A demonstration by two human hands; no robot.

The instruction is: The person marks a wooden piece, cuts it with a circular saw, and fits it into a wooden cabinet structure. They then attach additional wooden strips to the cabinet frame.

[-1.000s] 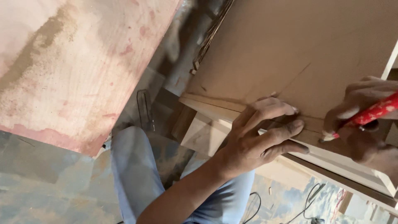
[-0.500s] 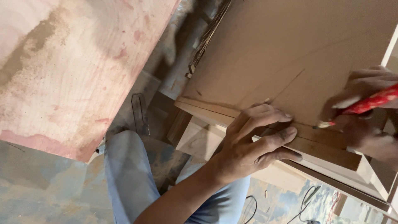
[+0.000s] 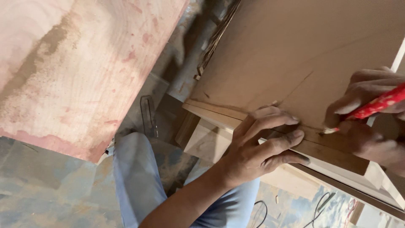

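my right hand (image 3: 371, 114) grips a red pencil (image 3: 375, 105), tip on the smooth tan wooden board (image 3: 295, 55); my left hand (image 3: 257, 143) presses flat, fingers spread, on its edge.

The left hand (image 3: 257, 145) presses its fingers flat on the near edge of a brown board (image 3: 295, 55). At right, the right hand (image 3: 371, 122) holds a red pencil (image 3: 371, 109), tip touching the board. A pinkish plywood sheet (image 3: 71, 63) fills the left.
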